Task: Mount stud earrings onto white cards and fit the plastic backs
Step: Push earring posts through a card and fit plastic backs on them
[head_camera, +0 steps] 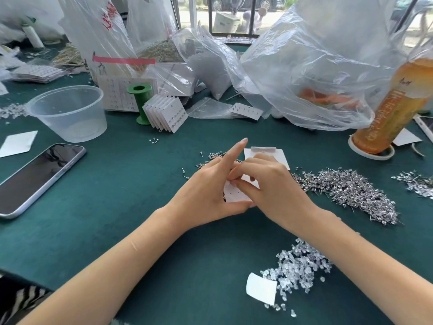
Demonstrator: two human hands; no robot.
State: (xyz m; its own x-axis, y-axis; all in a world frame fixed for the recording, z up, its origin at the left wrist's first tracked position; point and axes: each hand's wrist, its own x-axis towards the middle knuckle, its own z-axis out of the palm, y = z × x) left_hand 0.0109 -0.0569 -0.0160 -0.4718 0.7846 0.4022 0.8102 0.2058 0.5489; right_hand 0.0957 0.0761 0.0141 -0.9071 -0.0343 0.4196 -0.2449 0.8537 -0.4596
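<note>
A: Green felt table top [131, 188], cluttered. Far left: dark phone [35, 179] face up, clear plastic tub [68, 111] behind it. Behind and right of the tub, a green spool [140, 99] with a fanned stack of filled cards [167, 113] leaning on it.

B: Hands?

A: Centre of the table. Left hand [206, 191] holds a small white card [234, 193] from the left, thumb along the card's near edge, forefinger stuck out straight and pointing away, other fingers tucked behind the card. Right hand [274, 184] meets it from the right, thumb and fingertips pinched together on the card's top edge. Whether an earring sits in that pinch, cannot tell: fingers cover it.

B: Card off the table?

A: Looks lifted between the two hands, tilted toward the camera; rows of small holes show on its face. A second white card [281, 156] lies flat just beyond the right hand's knuckles.

B: Stock?

A: Some loose studs [210, 158] scattered behind the left hand. Right of the hands, a big heap of stud earrings [351, 193]. Near right, by the forearm, a pile of clear plastic backs [297, 270] with a curled white paper scrap [261, 288] at its left edge. Far right: orange drink bottle [396, 106], leaning, and crumpled clear bags [316, 66] behind.
</note>
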